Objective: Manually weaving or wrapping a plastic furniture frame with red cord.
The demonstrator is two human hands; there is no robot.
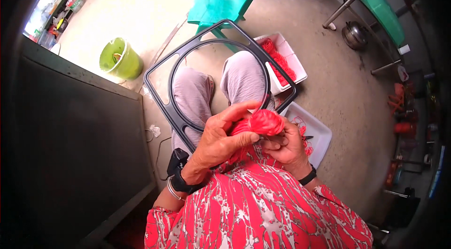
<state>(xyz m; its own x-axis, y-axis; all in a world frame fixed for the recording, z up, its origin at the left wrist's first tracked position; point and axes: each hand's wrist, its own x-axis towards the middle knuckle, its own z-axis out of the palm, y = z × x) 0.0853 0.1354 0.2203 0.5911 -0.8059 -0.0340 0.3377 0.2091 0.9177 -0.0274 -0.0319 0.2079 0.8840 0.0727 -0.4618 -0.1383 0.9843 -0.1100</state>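
Observation:
A bundle of red cord or yarn [266, 122] is held up above my lap, folded into a rounded end. My left hand [218, 134] wraps round its left side, thumb pressed along the near side. At its right lower edge, my right hand [285, 144] pinches with the fingertips; what lies between them is too small to make out. Red strands hang below my left hand. Across my thighs rests a black square frame [156, 90] with a large round opening, just beyond both hands.
A white tub [300, 71] of red cord stands beyond my right knee. Nearer lies a white tray [323, 143] with red scraps and a dark slim tool. Around me are a green chair [218, 9], a lime bucket [123, 61], a dark cabinet [80, 141] and a metal pot [354, 35].

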